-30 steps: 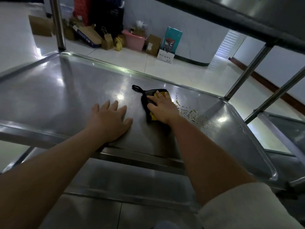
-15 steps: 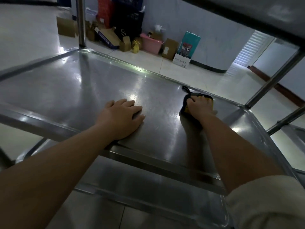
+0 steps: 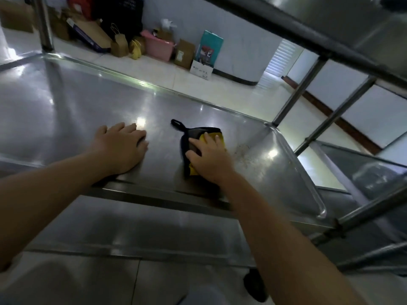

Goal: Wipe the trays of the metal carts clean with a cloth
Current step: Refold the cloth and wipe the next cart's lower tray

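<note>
Now right hand (image 3: 210, 158) presses cloth (image 3: 201, 142) flat on tray (image 3: 72, 102).

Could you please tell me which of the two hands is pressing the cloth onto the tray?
The right hand presses the yellow and black cloth. The left hand lies flat on the bare metal tray, touching no cloth.

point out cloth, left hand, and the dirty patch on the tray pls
cloth (image 3: 217, 137), head view, on the yellow face past the fingertips.
left hand (image 3: 123, 146), head view, on the back of the hand, flat on the tray.
dirty patch (image 3: 244, 154), head view, on the specks right of the cloth.
</note>
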The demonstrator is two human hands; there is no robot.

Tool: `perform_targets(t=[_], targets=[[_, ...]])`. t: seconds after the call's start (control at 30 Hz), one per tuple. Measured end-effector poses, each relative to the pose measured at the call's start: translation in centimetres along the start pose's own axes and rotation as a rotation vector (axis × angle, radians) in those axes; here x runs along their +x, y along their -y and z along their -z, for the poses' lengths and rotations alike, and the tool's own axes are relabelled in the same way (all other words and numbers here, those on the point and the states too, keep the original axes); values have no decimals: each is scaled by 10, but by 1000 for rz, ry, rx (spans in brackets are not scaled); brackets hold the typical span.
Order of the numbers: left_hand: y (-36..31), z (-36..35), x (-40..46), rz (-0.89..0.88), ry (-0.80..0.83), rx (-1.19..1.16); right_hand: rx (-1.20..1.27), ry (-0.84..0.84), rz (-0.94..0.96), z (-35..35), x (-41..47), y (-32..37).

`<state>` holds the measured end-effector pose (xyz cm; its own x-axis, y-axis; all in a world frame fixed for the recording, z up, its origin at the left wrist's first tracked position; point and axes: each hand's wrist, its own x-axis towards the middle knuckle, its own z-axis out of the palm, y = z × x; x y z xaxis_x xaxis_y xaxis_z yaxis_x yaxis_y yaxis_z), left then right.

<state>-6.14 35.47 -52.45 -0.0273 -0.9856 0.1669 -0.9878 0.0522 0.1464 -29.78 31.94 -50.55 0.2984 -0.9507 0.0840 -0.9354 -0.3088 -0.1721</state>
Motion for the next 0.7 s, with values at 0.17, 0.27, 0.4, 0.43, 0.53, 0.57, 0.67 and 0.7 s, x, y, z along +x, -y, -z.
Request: perform_targets(t=[0.17, 0.27, 0.4, 0.43, 0.53, 0.57, 0.67, 0.7], targets=[[-11, 7, -4, 3, 40, 23, 67, 49, 12, 12, 16, -28], [-39, 9, -4, -33, 34, -25, 85, 6, -127, 11, 31, -41], [-79, -6, -10, -196, -21, -85, 65, -125, -348, 8, 32, -60], [-81, -7, -10, -196, -30, -106, 46, -137, -382, 9, 30, -67], [-84, -11, -10, -197, -34, -128, 25, -123, -491, 19, 24, -99], [-87, -12, -9, -200, -22, -130, 37, -115, -532, 23, 23, -110], [-93, -15, -6, -197, 23, -141, 41, -75, -574, 30, 24, -133], [-94, -15, -5, -190, 28, -142, 24, -67, -560, 30, 25, -134]])
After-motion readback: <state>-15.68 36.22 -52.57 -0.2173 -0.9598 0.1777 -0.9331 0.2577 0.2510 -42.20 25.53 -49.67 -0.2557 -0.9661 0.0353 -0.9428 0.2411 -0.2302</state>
